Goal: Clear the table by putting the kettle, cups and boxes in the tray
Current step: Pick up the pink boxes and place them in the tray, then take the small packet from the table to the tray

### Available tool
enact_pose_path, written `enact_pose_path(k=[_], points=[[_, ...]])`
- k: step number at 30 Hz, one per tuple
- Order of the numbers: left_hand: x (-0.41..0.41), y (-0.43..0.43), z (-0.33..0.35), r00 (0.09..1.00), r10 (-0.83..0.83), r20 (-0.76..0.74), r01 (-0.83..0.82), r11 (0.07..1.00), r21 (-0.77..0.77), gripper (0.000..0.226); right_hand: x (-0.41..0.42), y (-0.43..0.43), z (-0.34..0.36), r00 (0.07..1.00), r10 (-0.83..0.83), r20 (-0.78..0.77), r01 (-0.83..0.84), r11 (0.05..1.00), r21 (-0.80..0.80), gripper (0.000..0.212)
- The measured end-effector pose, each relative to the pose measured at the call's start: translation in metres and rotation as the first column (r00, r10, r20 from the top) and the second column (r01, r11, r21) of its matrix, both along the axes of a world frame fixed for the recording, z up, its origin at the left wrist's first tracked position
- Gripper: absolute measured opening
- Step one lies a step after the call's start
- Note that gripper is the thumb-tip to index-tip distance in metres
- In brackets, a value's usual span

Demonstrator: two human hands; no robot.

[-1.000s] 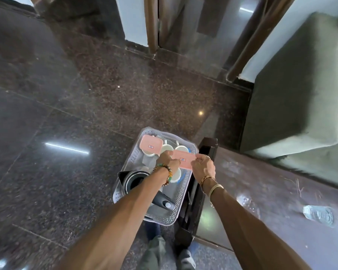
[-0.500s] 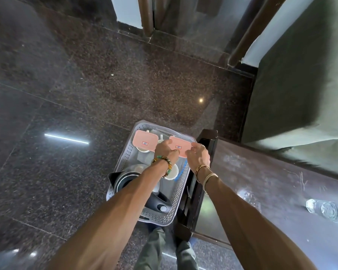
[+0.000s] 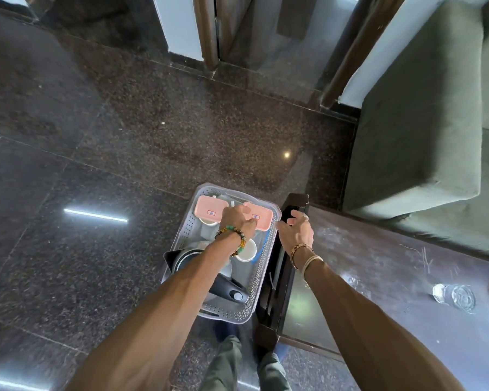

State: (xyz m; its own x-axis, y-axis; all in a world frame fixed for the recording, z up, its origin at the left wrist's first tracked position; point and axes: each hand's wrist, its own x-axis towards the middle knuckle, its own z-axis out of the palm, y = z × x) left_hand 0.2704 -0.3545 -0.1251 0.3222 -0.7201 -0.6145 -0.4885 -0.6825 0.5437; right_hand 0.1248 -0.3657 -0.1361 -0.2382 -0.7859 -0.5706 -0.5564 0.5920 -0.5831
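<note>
Settling the pink box well called, in my judgement, for a slow, level lowering so that nothing beneath it tipped. The left hand had its grip curled on that box at the far right corner of the grey tray, lower centre of the frame. The right hand hovered just beside it, over the edge of the bench, its grip spread and holding nothing. The box was a flat, rounded rectangle with a small label, lying alongside a matching box. A white cup and the black kettle lay nearer in the tray. A glass stood on the bench, lower right.
</note>
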Motion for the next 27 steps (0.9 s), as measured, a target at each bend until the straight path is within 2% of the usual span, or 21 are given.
enact_pose_path(k=[7,11,14,17,21,24,27], points=[[-0.012,0.004,0.037,0.99,-0.139,0.022,0.14,0.988,-0.069,0.031,-0.021,0.028,0.036,0.99,0.117,-0.078,-0.126,0.985,-0.114,0.055],[-0.046,0.012,0.054,0.962,-0.271,0.035,0.273,0.956,-0.105,0.027,-0.056,0.06,0.049,0.953,0.209,-0.22,-0.242,0.961,-0.134,0.061],[-0.078,0.016,0.075,0.932,-0.36,0.048,0.363,0.921,-0.145,0.03,-0.092,0.08,0.064,0.928,0.18,-0.326,-0.238,0.96,-0.146,0.06],[-0.117,0.009,0.103,0.89,-0.449,0.078,0.454,0.858,-0.242,0.031,-0.136,0.098,0.089,0.857,0.182,-0.482,-0.308,0.931,-0.197,0.06],[-0.182,0.007,0.144,0.849,-0.505,0.153,0.521,0.754,-0.401,0.034,-0.206,0.124,0.127,0.807,0.027,-0.59,-0.266,0.908,-0.323,0.064],[-0.233,0.029,0.158,0.818,-0.527,0.23,0.564,0.661,-0.495,0.041,-0.256,0.153,0.145,0.78,-0.129,-0.612,-0.194,0.881,-0.432,0.066],[-0.281,0.075,0.157,0.773,-0.56,0.3,0.623,0.58,-0.525,0.048,-0.303,0.2,0.149,0.756,-0.247,-0.606,-0.116,0.861,-0.495,0.071]])
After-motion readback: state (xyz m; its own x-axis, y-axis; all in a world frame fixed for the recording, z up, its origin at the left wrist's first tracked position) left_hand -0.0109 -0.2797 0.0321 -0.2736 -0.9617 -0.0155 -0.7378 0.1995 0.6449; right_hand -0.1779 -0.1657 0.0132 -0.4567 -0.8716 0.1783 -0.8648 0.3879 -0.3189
